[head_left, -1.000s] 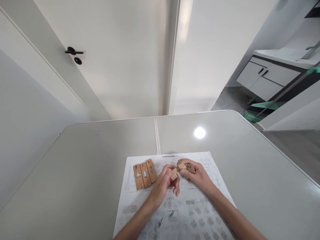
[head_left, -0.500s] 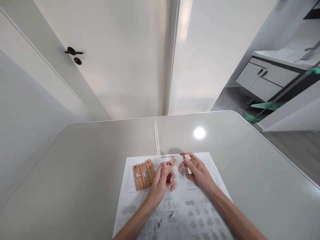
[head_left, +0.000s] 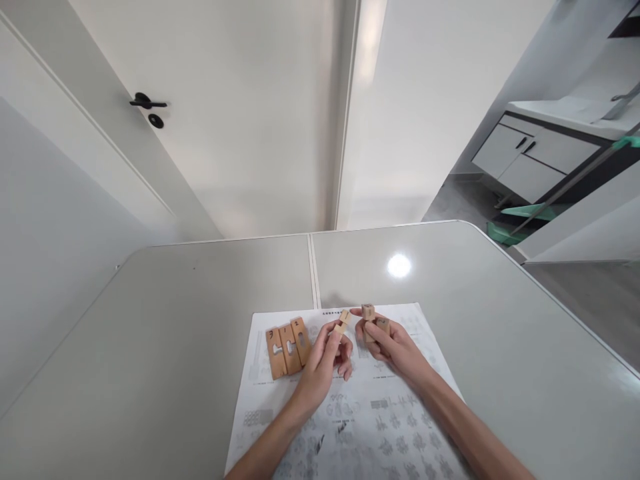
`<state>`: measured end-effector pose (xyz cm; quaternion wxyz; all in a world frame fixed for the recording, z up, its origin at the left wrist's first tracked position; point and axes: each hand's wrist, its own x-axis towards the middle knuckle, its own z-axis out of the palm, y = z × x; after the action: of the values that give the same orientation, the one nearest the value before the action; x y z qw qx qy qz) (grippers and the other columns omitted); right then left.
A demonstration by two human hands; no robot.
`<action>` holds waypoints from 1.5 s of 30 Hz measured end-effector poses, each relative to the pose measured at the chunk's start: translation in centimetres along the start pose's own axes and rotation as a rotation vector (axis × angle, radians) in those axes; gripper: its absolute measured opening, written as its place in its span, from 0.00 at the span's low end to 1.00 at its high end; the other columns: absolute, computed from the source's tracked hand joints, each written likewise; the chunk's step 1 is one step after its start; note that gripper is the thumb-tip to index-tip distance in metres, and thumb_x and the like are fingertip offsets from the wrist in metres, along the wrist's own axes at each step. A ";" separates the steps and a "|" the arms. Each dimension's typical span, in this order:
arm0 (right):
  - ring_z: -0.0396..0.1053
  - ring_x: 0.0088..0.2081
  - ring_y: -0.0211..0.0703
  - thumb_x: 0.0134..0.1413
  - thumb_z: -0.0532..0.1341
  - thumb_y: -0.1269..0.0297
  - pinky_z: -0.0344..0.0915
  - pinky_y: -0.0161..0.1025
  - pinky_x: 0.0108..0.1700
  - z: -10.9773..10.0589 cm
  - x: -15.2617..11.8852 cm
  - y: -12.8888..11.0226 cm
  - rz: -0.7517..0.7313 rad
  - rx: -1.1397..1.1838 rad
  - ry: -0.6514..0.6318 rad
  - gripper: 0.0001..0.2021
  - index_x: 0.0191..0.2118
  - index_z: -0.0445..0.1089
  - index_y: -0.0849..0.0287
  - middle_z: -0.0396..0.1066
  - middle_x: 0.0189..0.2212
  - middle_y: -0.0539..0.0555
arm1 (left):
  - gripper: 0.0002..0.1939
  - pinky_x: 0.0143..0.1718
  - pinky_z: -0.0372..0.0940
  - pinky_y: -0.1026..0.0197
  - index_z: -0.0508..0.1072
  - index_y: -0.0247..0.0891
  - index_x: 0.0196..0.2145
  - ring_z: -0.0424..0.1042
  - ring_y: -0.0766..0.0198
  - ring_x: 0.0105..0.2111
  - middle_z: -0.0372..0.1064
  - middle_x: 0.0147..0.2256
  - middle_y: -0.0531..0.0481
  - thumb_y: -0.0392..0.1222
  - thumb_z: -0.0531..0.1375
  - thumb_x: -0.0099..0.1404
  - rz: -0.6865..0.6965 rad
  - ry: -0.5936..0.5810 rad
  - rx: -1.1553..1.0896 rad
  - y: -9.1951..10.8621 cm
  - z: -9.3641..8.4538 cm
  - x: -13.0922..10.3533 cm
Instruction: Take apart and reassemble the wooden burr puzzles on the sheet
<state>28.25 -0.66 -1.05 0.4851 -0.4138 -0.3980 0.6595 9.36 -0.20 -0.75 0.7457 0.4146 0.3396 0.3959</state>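
Note:
Above the printed sheet, my left hand (head_left: 325, 353) pinches a small light wooden piece (head_left: 345, 317) between thumb and fingers. A short gap to the right, my right hand (head_left: 393, 343) is closed around a notched wooden block (head_left: 368, 312), whose squarish end sticks up past the thumb. Part of that block is hidden by the fingers. Left of my left hand, three flat wooden plates (head_left: 289, 350) lie side by side, marked 3, 1 and 2, each with a cut-out slot. Both hands are over the upper part of the white sheet (head_left: 360, 443).
The sheet, printed with rows of small diagrams, lies on a grey table (head_left: 165, 347) with a seam down its middle. Beyond the table stand a white door with a black handle (head_left: 148, 102) and, at the right, a white cabinet (head_left: 535, 157).
My right hand has turned the block, so its end now points up. The piece in my left hand is tilted more upright and shows more of itself.

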 end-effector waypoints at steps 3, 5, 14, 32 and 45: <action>0.47 0.22 0.30 0.68 0.64 0.46 0.40 0.37 0.24 0.1 -0.1 -0.1 -0.011 0.019 -0.041 0.22 0.57 0.68 0.58 0.69 0.34 0.51 | 0.23 0.28 0.63 0.62 0.66 0.38 0.52 0.56 0.72 0.22 0.63 0.32 0.56 0.62 0.56 0.76 0.011 -0.001 0.011 -0.1 -0.1 0.0; 0.51 0.22 0.31 0.69 0.63 0.46 0.41 0.36 0.24 0.1 -0.1 0.0 -0.029 0.019 -0.040 0.21 0.55 0.68 0.58 0.71 0.34 0.53 | 0.23 0.28 0.63 0.62 0.66 0.38 0.50 0.57 0.71 0.22 0.63 0.31 0.56 0.63 0.56 0.76 0.013 -0.001 0.026 -0.1 -0.1 -0.1; 0.44 0.18 0.29 0.68 0.61 0.41 0.41 0.35 0.23 0.0 -0.1 0.7 -0.039 0.012 -0.082 0.21 0.45 0.65 0.57 0.68 0.25 0.46 | 0.22 0.29 0.63 0.62 0.66 0.39 0.46 0.58 0.70 0.23 0.64 0.31 0.55 0.62 0.53 0.78 0.038 -0.020 0.064 -0.2 -0.1 -0.1; 0.50 0.22 0.37 0.65 0.63 0.39 0.48 0.39 0.26 1.0 -0.4 -0.2 -0.022 -0.188 0.026 0.24 0.47 0.72 0.58 0.56 0.23 0.45 | 0.21 0.29 0.63 0.62 0.67 0.40 0.45 0.58 0.71 0.23 0.63 0.34 0.54 0.62 0.57 0.75 0.027 0.004 0.061 0.1 0.3 -0.3; 0.46 0.19 0.36 0.67 0.61 0.39 0.46 0.37 0.24 1.5 -0.6 0.9 -0.054 -0.307 0.147 0.21 0.38 0.63 0.54 0.54 0.16 0.40 | 0.21 0.28 0.62 0.62 0.64 0.40 0.46 0.58 0.70 0.23 0.63 0.33 0.55 0.62 0.56 0.75 0.022 -0.019 0.097 0.3 0.5 -0.3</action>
<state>26.68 -1.65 -1.31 0.4616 -0.5192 -0.4685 0.5459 9.59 -0.53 -0.23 0.7235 0.4575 0.3468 0.3834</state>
